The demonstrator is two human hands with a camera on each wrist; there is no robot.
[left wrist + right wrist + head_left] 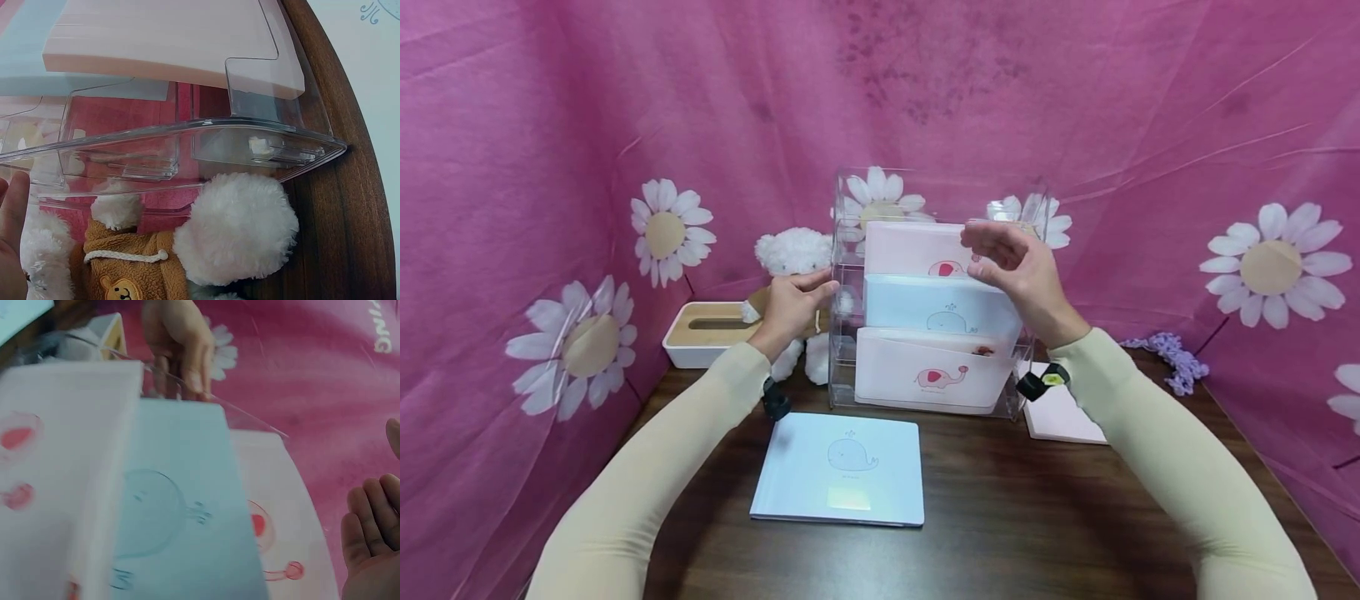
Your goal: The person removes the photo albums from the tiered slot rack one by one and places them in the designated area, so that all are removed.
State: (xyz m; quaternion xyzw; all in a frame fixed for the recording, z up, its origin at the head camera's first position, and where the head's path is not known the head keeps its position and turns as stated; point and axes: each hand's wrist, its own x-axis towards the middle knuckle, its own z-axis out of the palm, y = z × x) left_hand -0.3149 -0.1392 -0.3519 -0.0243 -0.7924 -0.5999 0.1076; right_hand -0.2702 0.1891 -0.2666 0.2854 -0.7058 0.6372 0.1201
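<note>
A clear plastic rack [842, 367] with tiers stands upright on the table. It holds a pink elephant booklet [902, 242] at the top, a pale blue whale booklet [902, 304] in the middle and another pink elephant booklet [887, 367] at the bottom. My left hand [792, 304] is at the rack's left side, its extended fingertips touching the side edge. The right hand [1018, 271] is raised by the upper right of the booklets, fingers relaxed, nothing in them. Its palm [375, 569] shows at the right wrist view's edge, apart from the booklets.
A whale booklet [872, 467] lies flat in front of the rack. Behind the left hand sit a white plush toy [793, 250] and a wood-topped tissue box [692, 354]. At right are a pale pink booklet [1063, 417] and a purple fuzzy item [1180, 358]. Pink cloth [1150, 100] surrounds the table.
</note>
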